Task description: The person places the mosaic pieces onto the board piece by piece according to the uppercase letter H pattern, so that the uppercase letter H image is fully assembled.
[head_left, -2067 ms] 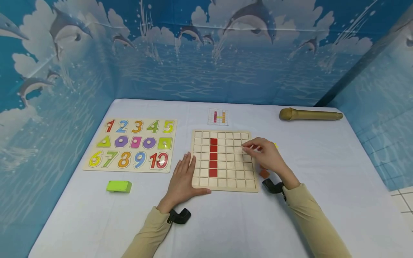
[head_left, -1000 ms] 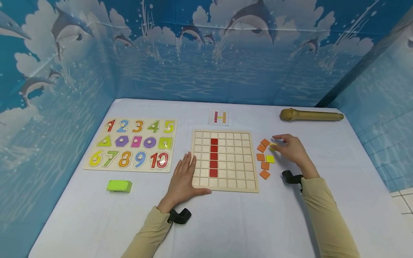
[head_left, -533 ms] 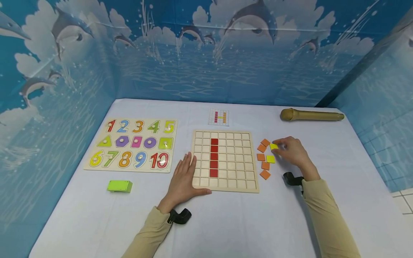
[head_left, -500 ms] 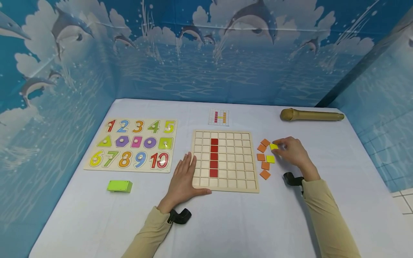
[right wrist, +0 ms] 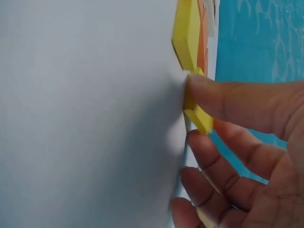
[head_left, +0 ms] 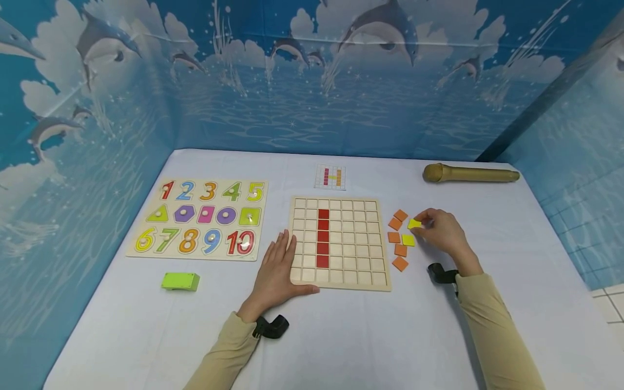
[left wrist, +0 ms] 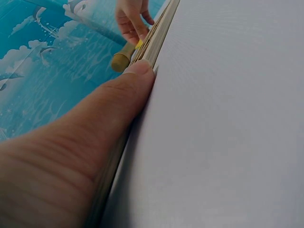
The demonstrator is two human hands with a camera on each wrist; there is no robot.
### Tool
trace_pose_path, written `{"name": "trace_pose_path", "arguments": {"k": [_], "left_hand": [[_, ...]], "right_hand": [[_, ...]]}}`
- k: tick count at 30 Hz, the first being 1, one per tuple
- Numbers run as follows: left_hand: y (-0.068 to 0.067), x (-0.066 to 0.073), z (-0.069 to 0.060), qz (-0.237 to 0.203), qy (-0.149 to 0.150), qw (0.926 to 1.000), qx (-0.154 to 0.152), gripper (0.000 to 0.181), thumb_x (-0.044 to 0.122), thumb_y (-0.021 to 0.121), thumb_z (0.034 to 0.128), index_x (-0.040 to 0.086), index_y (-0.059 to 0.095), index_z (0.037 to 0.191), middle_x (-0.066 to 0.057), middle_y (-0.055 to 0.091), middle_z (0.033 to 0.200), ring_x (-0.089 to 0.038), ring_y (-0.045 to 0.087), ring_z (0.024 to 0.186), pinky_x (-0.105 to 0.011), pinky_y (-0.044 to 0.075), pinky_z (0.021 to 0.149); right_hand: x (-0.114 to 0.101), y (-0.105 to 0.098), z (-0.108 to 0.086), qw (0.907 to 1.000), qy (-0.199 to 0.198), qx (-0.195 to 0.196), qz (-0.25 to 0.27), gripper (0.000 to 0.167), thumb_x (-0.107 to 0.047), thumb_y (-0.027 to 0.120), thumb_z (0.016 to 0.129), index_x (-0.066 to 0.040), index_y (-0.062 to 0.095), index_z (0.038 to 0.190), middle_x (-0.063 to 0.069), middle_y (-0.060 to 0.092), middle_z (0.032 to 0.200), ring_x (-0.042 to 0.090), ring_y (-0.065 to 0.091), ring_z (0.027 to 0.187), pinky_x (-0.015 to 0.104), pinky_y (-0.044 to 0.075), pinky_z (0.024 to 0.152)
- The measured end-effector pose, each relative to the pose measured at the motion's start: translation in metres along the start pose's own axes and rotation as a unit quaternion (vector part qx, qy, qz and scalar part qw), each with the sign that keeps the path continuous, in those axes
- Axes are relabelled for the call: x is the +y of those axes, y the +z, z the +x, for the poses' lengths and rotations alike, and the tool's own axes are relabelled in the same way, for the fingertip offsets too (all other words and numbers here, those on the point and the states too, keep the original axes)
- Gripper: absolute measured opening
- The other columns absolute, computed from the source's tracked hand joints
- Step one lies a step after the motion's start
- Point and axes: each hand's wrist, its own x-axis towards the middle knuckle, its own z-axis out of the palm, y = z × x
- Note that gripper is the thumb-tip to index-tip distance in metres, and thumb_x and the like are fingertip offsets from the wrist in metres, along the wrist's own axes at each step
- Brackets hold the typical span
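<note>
My right hand (head_left: 443, 233) pinches a yellow square tile (head_left: 414, 223) between thumb and fingers, right of the wooden grid board (head_left: 353, 250). In the right wrist view that tile (right wrist: 203, 120) is tilted at the thumb. A second yellow tile (head_left: 408, 240) lies just in front, beside several orange tiles (head_left: 401, 250). Along one column of the board runs a line of red tiles (head_left: 323, 236). My left hand (head_left: 275, 271) rests at the board's left front corner, fingers straight along its left side. In the left wrist view its thumb (left wrist: 114, 102) touches the front edge.
Behind the board lies a small card (head_left: 330, 177) printed with a coloured grid pattern. To the left are a number and shape puzzle board (head_left: 195, 219) and a green block (head_left: 179, 281). A brown club-shaped stick (head_left: 470, 173) lies at the back right. Dolphin-printed curtains (head_left: 312, 108) surround the white table.
My right hand moved from over the board's right side to the tiles and took hold of the yellow tile, which has just tilted up. The left hand stays in place.
</note>
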Motion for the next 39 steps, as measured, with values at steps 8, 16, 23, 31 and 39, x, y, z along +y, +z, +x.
{"name": "trace_pose_path", "arguments": {"k": [8,16,23,31,39], "left_hand": [[0.000,-0.001,-0.001,0.000,0.005,1.0000,0.005,0.122,0.064,0.077,0.0630,-0.005,0.021,0.148,-0.022,0.013,0.154,-0.031,0.007,0.143,-0.043,0.008,0.114],[0.001,-0.003,-0.001,0.006,0.001,1.0000,-0.007,0.123,0.065,0.076,0.0637,-0.004,0.019,0.149,-0.021,0.011,0.155,-0.029,0.004,0.143,-0.042,0.005,0.114],[0.001,-0.003,-0.001,0.007,-0.003,0.9999,-0.013,0.122,0.064,0.076,0.0638,-0.004,0.020,0.149,-0.021,0.010,0.155,-0.027,0.003,0.143,-0.040,0.004,0.114],[0.000,-0.005,0.000,0.004,-0.006,0.9999,-0.015,0.122,0.064,0.076,0.0642,-0.004,0.019,0.149,-0.021,0.009,0.155,-0.028,0.003,0.143,-0.040,0.005,0.114],[0.000,-0.004,-0.001,0.003,-0.010,0.9997,-0.023,0.122,0.064,0.076,0.0648,-0.003,0.018,0.149,-0.020,0.008,0.155,-0.027,0.002,0.143,-0.040,0.004,0.114]], "right_hand": [[-0.001,0.002,-0.007,0.9991,-0.005,0.033,0.027,0.026,-0.015,0.072,0.084,0.001,0.056,0.097,0.014,0.053,0.081,0.027,0.047,0.071,0.033,0.039,0.058],[-0.016,0.012,-0.014,0.9950,-0.042,0.079,0.045,0.027,-0.019,0.076,0.081,-0.001,0.059,0.090,0.009,0.051,0.072,0.025,0.043,0.066,0.032,0.033,0.054],[-0.045,0.030,-0.013,0.9866,-0.111,0.057,0.104,0.022,-0.016,0.077,0.081,-0.002,0.060,0.087,0.006,0.054,0.073,0.021,0.046,0.066,0.029,0.037,0.051],[-0.083,0.052,-0.012,0.9760,-0.183,0.010,0.117,0.015,-0.012,0.078,0.079,-0.004,0.068,0.087,0.001,0.059,0.071,0.017,0.050,0.064,0.030,0.040,0.057],[-0.107,0.067,-0.005,0.9790,-0.183,-0.025,0.087,0.018,-0.018,0.082,0.075,-0.013,0.067,0.082,-0.003,0.058,0.071,0.016,0.051,0.065,0.031,0.040,0.058]]}}
